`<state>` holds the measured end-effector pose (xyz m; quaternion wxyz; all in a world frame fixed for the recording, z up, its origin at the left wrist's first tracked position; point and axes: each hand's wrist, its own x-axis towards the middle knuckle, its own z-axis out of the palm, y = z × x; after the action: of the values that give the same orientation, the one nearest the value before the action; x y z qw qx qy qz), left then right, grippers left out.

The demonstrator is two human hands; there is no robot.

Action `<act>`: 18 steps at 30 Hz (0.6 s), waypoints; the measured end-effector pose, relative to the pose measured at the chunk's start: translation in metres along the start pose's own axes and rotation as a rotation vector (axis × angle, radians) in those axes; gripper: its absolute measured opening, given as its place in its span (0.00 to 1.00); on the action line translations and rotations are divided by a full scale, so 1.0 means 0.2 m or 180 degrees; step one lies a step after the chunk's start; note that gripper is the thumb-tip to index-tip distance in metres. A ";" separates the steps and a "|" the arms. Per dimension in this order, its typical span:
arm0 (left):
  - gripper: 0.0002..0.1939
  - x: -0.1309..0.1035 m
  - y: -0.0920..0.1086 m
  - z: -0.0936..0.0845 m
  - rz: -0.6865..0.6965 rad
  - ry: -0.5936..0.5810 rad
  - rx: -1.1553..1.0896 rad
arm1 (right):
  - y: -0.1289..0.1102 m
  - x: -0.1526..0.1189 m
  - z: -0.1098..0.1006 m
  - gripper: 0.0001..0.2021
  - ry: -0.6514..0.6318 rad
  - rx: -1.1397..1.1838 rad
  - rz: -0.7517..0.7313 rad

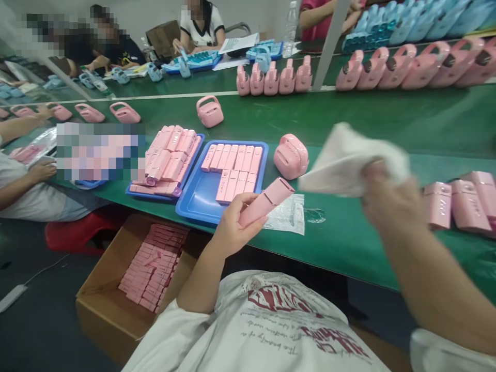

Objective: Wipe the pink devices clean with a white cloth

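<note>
In my left hand (236, 230) is a pink rectangular tube-like case (267, 202), tilted up to the right, fingers wrapped round its lower end. My right hand (382, 191), blurred by motion, grips a white cloth (349, 157) raised over the bench to the right. Just beyond the held case sits a pink handled unit (291, 156). A blue tray (194, 194) left of it holds rows of similar pink cases (234, 160). Under the held case lies a flat white printed wrapper (289, 219).
Another blue tray (149, 195) is heaped with pink cases. A cardboard box (104, 274) full of pink pieces stands below the bench edge. Larger pink pieces (470, 204) stand at right. Pink handled units (395, 67) line the back ledge. Co-workers (203, 26) sit across and to the left.
</note>
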<state>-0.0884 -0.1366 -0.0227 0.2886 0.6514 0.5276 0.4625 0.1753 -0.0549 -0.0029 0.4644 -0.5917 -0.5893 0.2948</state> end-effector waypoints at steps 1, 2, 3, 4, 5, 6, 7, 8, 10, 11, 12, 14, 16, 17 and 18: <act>0.20 0.01 0.02 0.02 0.0119 -0.0041 0.0216 | -0.04 -0.05 0.06 0.32 -0.0330 0.0191 -0.0348; 0.19 0.01 0.04 0.04 0.0228 -0.0074 0.0395 | -0.08 -0.10 0.13 0.29 -0.0779 0.0460 -0.0853; 0.18 0.02 0.05 0.06 0.0351 -0.0062 0.0556 | -0.10 -0.15 0.19 0.25 -0.0931 0.0481 -0.1376; 0.18 0.02 0.05 0.07 0.0501 -0.0021 0.0710 | -0.11 -0.18 0.25 0.21 -0.0886 0.0445 -0.1876; 0.16 0.02 0.05 0.07 0.0675 0.0040 0.0853 | -0.11 -0.21 0.29 0.19 -0.0758 0.0340 -0.2363; 0.14 0.03 0.05 0.08 0.0841 0.0095 0.0971 | -0.09 -0.24 0.33 0.20 -0.0604 0.0173 -0.2782; 0.12 0.03 0.04 0.08 0.0967 0.0157 0.1049 | -0.08 -0.25 0.35 0.22 -0.0498 -0.0007 -0.3144; 0.09 0.02 0.03 0.09 0.1003 0.0207 0.1068 | -0.05 -0.26 0.37 0.23 -0.0494 -0.0168 -0.3446; 0.09 0.01 0.01 0.11 0.0717 0.0260 0.0756 | 0.00 -0.25 0.38 0.21 -0.0717 -0.0278 -0.3588; 0.11 0.00 0.00 0.13 0.0421 0.0214 0.0364 | 0.02 -0.23 0.37 0.20 -0.0774 -0.0171 -0.3326; 0.14 -0.01 0.01 0.15 0.0088 0.0068 -0.0180 | 0.04 -0.20 0.37 0.19 -0.0763 -0.0010 -0.2937; 0.19 -0.02 0.02 0.20 -0.0518 -0.0371 -0.1436 | 0.05 -0.15 0.35 0.24 -0.0564 0.0280 -0.2032; 0.21 -0.02 0.05 0.24 -0.0851 -0.0685 -0.2405 | 0.04 -0.09 0.33 0.28 -0.0113 0.0693 -0.1085; 0.22 -0.02 0.06 0.26 -0.0935 -0.0731 -0.2679 | 0.03 -0.06 0.32 0.29 0.0133 0.0984 -0.0649; 0.24 -0.01 0.07 0.27 -0.0992 -0.0709 -0.2833 | 0.02 -0.04 0.31 0.29 0.0388 0.1336 -0.0212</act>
<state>-0.0339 -0.1368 -0.0340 0.6599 0.4234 0.3357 0.5221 0.1195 -0.0505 -0.0328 0.6216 -0.4791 -0.5051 0.3591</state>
